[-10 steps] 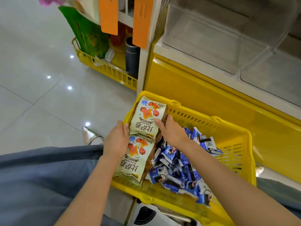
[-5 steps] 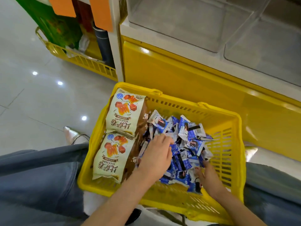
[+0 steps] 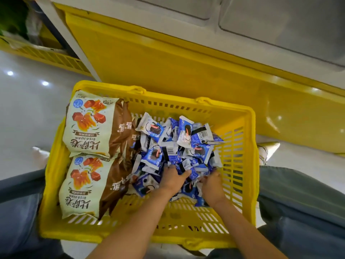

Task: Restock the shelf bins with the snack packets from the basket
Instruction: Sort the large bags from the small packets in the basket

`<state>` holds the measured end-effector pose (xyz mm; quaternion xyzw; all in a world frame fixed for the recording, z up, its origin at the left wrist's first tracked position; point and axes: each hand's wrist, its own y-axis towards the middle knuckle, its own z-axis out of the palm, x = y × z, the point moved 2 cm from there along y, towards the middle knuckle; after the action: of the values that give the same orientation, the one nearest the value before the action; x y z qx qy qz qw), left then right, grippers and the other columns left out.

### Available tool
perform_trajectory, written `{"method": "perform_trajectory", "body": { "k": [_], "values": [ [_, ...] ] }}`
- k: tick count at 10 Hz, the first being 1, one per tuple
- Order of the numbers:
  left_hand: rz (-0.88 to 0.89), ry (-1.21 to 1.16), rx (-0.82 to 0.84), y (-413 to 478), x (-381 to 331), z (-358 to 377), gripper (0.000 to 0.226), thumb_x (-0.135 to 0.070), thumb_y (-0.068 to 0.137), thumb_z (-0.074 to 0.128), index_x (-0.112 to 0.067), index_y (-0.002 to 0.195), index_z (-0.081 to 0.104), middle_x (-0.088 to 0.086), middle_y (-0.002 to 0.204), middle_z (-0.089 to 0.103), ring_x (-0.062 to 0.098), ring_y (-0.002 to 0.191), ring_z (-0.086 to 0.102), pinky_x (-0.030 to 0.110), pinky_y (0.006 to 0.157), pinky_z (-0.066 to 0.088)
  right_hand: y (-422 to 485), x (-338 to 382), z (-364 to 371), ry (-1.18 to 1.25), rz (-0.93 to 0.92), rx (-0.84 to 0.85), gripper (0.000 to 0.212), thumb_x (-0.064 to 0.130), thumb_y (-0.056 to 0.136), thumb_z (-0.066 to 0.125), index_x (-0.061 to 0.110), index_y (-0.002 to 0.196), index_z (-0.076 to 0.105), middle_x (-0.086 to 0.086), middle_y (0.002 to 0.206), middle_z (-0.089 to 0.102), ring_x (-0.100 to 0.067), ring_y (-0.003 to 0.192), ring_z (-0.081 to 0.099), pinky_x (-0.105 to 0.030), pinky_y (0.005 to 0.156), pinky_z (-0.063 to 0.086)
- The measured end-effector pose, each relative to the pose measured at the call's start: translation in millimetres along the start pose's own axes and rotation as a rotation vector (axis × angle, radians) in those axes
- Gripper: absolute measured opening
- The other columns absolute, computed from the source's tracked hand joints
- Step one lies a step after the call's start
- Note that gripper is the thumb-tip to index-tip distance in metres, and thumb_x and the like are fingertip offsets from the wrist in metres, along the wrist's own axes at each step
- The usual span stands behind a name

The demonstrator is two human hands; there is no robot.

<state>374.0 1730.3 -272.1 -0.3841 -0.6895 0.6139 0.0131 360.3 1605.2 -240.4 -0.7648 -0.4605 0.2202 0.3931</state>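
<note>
Scooping step | left hand [image 3: 173, 177] and right hand [image 3: 212, 184] both curl into the heap of blue packets [image 3: 179, 146] in the right half of the basket [image 3: 249, 165], gripping a bunch | next, likely: lift over the far rim to the shelf bins [image 3: 280, 25] above | room: cream bags [image 3: 87, 124] crowd the left side.

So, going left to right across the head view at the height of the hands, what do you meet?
yellow basket (left wall) → lower cream snack bag → left hand → right hand → the basket's right wall. The blue packets spread beneath both hands, so they get no place in the order.
</note>
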Motion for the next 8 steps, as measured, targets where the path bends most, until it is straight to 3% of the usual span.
{"method": "perform_trajectory", "body": {
  "k": [1,2,3,4,5,6,7,8],
  "values": [
    [0.018,-0.171,-0.068,3.5,-3.1,4.8,0.047,-0.042,0.079,0.069,-0.006,0.105,0.054,0.014,0.111,0.055,0.029,0.106,0.056,0.039,0.091,0.046,11.6,-11.9,8.2,0.543,0.073,-0.120,0.039,0.005,0.093,0.048,0.000,0.131,0.041,-0.020,0.128,0.051,-0.006,0.075,0.040,-0.009,0.062,0.030],
    [0.022,-0.282,-0.032,3.3,-4.0,4.7,0.050,-0.029,0.076,0.075,-0.009,0.115,0.051,0.008,0.114,0.061,0.023,0.106,0.058,0.031,0.087,0.047,22.7,-16.3,5.3,0.401,0.021,-0.034,0.030,0.005,0.095,0.045,-0.010,0.120,0.051,-0.023,0.117,0.058,-0.015,0.073,0.047,-0.017,0.064,0.043],
    [0.023,-0.280,0.013,3.3,0.5,-2.6,0.062,-0.022,0.079,0.071,-0.008,0.130,0.038,0.009,0.124,0.054,0.026,0.110,0.054,0.032,0.087,0.045,25.6,-19.2,-2.2,0.492,0.080,0.056,0.025,0.002,0.094,0.045,-0.010,0.113,0.056,-0.012,0.084,0.056,-0.012,0.059,0.047,-0.016,0.050,0.044],
    [0.025,-0.264,0.071,-0.3,7.0,-13.4,0.065,-0.024,0.083,0.064,-0.008,0.136,0.030,0.005,0.124,0.051,0.020,0.103,0.053,0.031,0.082,0.044,25.9,-17.3,0.3,0.474,0.128,0.067,0.013,0.008,0.095,0.047,0.003,0.087,0.056,-0.010,0.075,0.052,-0.018,0.061,0.046,-0.026,0.059,0.040],
    [0.054,-0.222,0.076,-7.0,10.7,-25.5,0.043,-0.027,0.089,0.056,-0.012,0.123,0.035,-0.002,0.092,0.054,0.010,0.069,0.053,0.023,0.055,0.040,27.5,-17.2,3.5,0.393,0.098,-0.025,0.038,0.015,0.097,0.049,0.006,0.059,0.046,-0.011,0.058,0.045,-0.014,0.049,0.036,-0.024,0.046,0.027],
    [0.173,0.075,-0.008,-18.7,11.8,-39.1,0.034,-0.033,0.091,0.053,-0.017,0.116,0.037,0.001,0.092,0.054,0.012,0.067,0.052,0.022,0.054,0.039,21.7,-12.7,5.3,0.293,0.063,-0.059,0.031,0.018,0.096,0.051,0.006,0.068,0.053,-0.012,0.066,0.054,-0.017,0.055,0.046,-0.025,0.048,0.031],
    [0.320,0.610,-0.099,-27.3,16.6,-47.4,0.050,-0.047,0.091,0.048,-0.015,0.127,0.038,0.007,0.123,0.046,0.023,0.107,0.051,0.031,0.077,0.046,16.2,-8.7,10.5,0.161,0.033,-0.003,0.031,0.022,0.095,0.052,0.008,0.122,0.051,-0.016,0.123,0.049,-0.031,0.096,0.059,-0.030,0.071,0.042],
    [0.295,0.686,-0.091,-32.8,22.7,-55.0,0.057,-0.049,0.092,0.044,-0.010,0.133,0.036,0.010,0.131,0.043,0.025,0.119,0.044,0.035,0.091,0.044,11.5,-8.1,15.6,0.071,-0.029,-0.025,0.039,0.020,0.091,0.055,0.012,0.128,0.047,-0.012,0.132,0.043,-0.030,0.114,0.050,-0.032,0.088,0.041]
  ]
}}
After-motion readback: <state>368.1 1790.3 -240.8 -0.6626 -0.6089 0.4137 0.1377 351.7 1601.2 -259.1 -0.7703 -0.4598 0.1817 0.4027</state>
